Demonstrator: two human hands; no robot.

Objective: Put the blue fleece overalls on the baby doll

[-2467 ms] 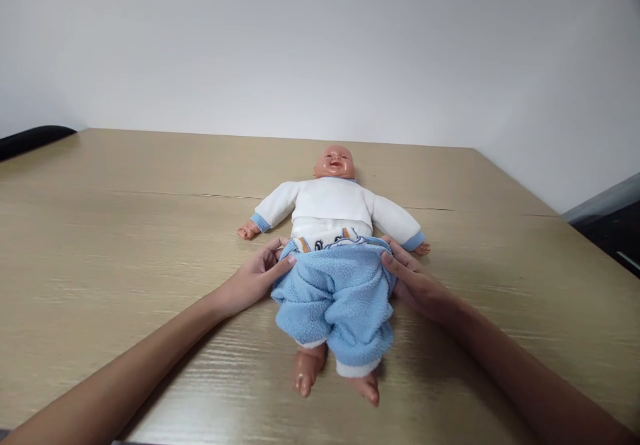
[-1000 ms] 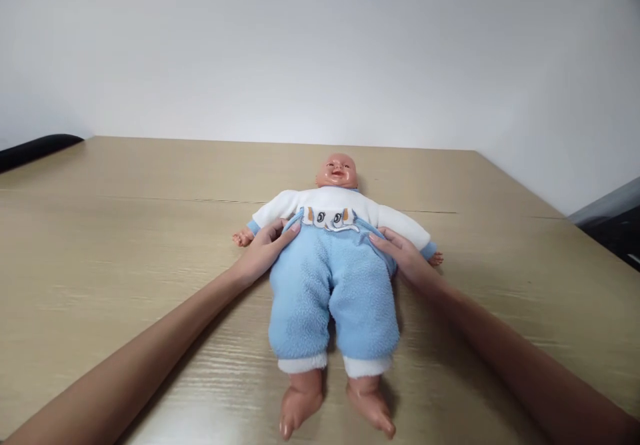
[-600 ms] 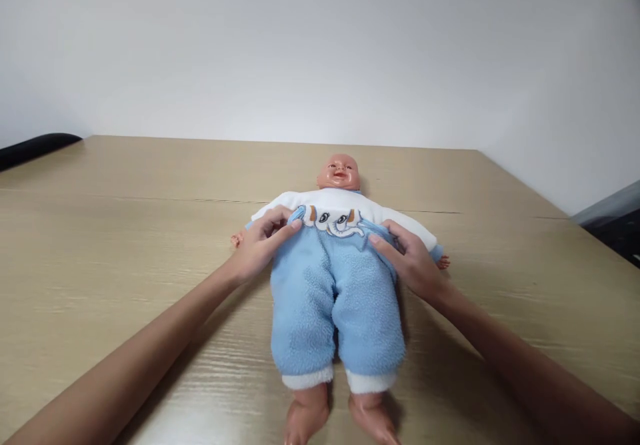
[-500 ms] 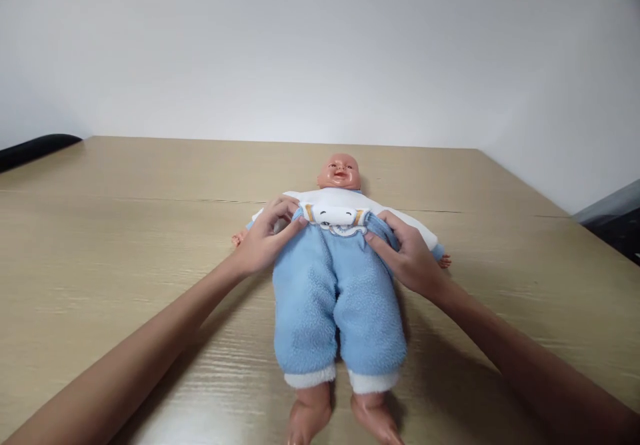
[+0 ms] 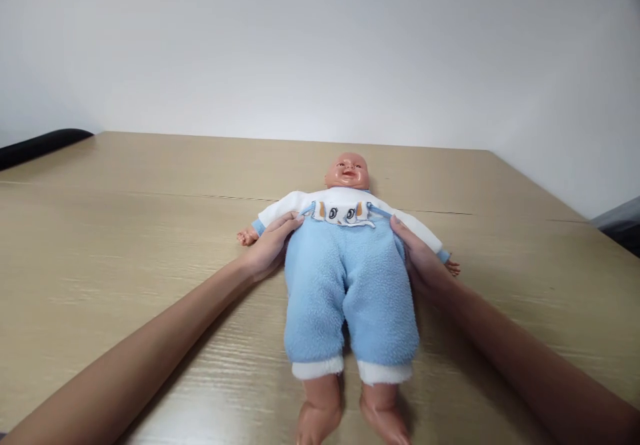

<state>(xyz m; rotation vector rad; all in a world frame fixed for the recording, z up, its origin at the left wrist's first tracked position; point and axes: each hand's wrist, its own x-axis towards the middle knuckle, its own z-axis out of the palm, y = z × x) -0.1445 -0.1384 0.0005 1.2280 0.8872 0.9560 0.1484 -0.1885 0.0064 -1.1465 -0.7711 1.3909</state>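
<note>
A baby doll (image 5: pixel 349 170) lies on its back, head away from me and feet toward me. It wears a white long-sleeved top (image 5: pixel 295 204) and light blue fleece overalls (image 5: pixel 320 298) with white cuffs. A white animal-face bib (image 5: pixel 343 213) sits flat at the chest, with thin blue straps running to each side. My left hand (image 5: pixel 273 245) grips the overalls at the waist on the left, fingertips by the strap. On the opposite side my right hand (image 5: pixel 420 255) holds the overalls likewise. Some fingers of both hands are hidden beside the doll's body.
The doll rests on a light wooden table (image 5: pixel 150 245) with a seam running across it. A pale wall (image 5: pixel 320 52) stands behind the far edge. A black curved object (image 5: pixel 45 145) shows at the left edge, and a dark object (image 5: pixel 623 225) at the right.
Both hands have slid off the bib's edge, outward and down to the doll's sides. The bib, folded over before, now lies flatter with its eyes showing.
</note>
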